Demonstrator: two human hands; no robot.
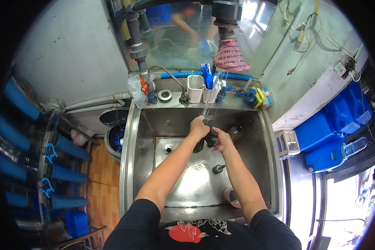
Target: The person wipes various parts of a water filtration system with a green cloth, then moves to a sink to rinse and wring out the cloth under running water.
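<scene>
Both of my hands are stretched out over a deep steel sink [150, 137], under a thin stream of running water [207, 111]. My left hand [199, 127] and my right hand [221, 140] are closed together on a dark, wet object [209, 139] between them. What the object is cannot be made out. My forearms cross the middle of the basin.
White cups [195, 88] with blue brushes stand on the sink's back ledge. A drain plug [217, 168] and a round pinkish container [231, 196] sit in the basin. A bin [113, 139] stands left of the sink, blue canisters [329, 133] to the right, blue pipes [66, 146] far left.
</scene>
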